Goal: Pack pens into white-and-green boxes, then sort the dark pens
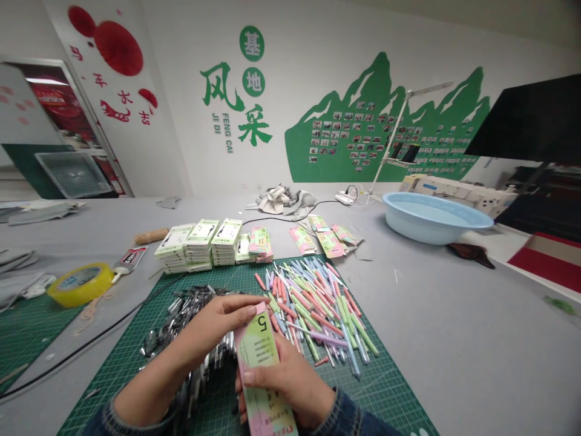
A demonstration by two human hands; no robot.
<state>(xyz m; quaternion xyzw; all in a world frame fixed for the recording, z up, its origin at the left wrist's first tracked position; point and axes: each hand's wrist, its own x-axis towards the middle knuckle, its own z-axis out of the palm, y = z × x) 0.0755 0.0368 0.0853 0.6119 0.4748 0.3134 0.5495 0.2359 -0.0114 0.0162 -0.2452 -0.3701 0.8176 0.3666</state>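
landmark: the green cutting mat [390,381], on the grey desk [458,315].

- slim card carton [263,345], pink and green, above the mat's near edge, tilted, its "5" end away from the body.
- right hand [299,375] closed round its lower part, thumb on the printed face, fingers beneath.
- left hand [227,312] loosely bent at the far end, thumb and fingers touching; whether it pinches, cannot tell.
- handling, my judgement: thin card would crease under a hard squeeze. best steadied by the long edges, light thumb, far end worked evenly so no corner buckles.
- mat's right half: loose heap of slim pastel plastic pens [313,303], smooth, rounded, likely to roll if nudged.
- mat's left half: tangled dark, glossy rods [200,315], some clear-looking.
- mat's far edge: squared stacks of white boxes [181,242], crisp corners.
- beyond the mat, to the right: smooth oval blue basin [431,221].
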